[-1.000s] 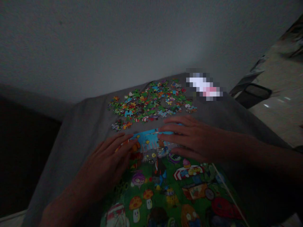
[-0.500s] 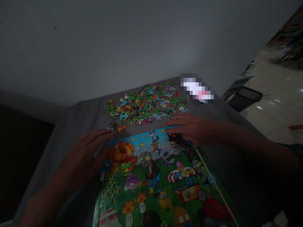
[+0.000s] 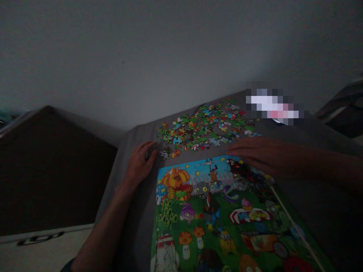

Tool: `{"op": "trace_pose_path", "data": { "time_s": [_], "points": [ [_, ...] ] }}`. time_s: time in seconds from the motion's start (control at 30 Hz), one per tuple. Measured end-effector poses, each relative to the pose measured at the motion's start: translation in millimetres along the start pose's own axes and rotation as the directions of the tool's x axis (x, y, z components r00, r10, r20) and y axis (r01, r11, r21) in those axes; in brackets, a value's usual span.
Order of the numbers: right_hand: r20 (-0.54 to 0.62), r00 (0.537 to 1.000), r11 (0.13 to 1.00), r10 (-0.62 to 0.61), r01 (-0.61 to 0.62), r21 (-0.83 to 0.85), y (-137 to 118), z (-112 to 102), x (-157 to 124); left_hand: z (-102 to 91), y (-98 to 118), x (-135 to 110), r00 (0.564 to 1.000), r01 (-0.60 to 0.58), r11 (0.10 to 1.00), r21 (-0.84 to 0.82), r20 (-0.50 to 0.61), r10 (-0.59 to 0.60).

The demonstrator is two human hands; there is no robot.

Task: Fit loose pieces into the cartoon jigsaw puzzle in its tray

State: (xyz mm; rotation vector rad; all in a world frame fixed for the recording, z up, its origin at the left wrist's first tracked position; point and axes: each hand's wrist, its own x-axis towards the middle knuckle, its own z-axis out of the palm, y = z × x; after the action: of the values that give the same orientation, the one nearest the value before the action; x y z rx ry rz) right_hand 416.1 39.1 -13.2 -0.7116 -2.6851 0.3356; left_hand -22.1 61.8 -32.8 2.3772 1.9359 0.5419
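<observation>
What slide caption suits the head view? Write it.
Loose jigsaw pieces lie beyond a cartoon picture, left hand and right hand near its far corners.

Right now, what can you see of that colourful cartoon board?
The flat, rectangular cartoon board looks like shiny card. A blue strip with yellow stars tops a mostly green scene with mushrooms, a pumpkin and grey-faced figures; a pale line runs along its right side. It lies on grey cloth, its near edge out of frame. The person's bare right grip hides its far right corner; contact is unclear.
</observation>
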Motion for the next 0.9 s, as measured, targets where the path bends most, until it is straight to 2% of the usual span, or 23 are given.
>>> {"op": "trace_pose_path", "data": {
  "time_s": [0.13, 0.27, 0.4, 0.5, 0.7, 0.8, 0.9],
  "points": [
    [0.029, 0.999, 0.998, 0.040, -0.041, 0.039, 1, -3, 2, -0.8, -16, 34, 0.999, 0.043, 0.999, 0.008, 0.012, -0.044],
    [0.009, 0.999, 0.995, 0.050, -0.051, 0.083, 4, -1, 1, 2.9, -20, 70, 0.996, 0.066, 0.998, 0.020, 0.053, -0.067],
    [-0.020, 0.998, 0.992, 0.053, -0.050, 0.115, 4, 0, -1, 5.2, -17, 83, 0.994, 0.069, 0.998, -0.004, 0.087, -0.068],
    [-0.038, 0.998, 0.994, 0.045, -0.041, 0.101, 2, -3, -1, 0.4, -20, 76, 0.991, 0.088, 0.995, -0.036, 0.108, -0.084],
    [-0.036, 0.999, 0.996, 0.027, -0.024, 0.085, 2, -6, 0, -22.1, -30, 43, 0.979, 0.123, 0.988, -0.092, 0.177, -0.105],
    [-0.015, 0.999, 0.995, 0.030, -0.029, 0.093, 4, -6, 0, -29.5, -28, 24, 0.973, 0.163, 0.983, -0.079, 0.176, -0.147],
    [0.020, 0.999, 0.997, 0.037, -0.039, 0.070, 5, -6, 0, -29.1, -20, 8, 0.970, 0.202, 0.978, -0.045, 0.147, -0.193]
  ]
}}
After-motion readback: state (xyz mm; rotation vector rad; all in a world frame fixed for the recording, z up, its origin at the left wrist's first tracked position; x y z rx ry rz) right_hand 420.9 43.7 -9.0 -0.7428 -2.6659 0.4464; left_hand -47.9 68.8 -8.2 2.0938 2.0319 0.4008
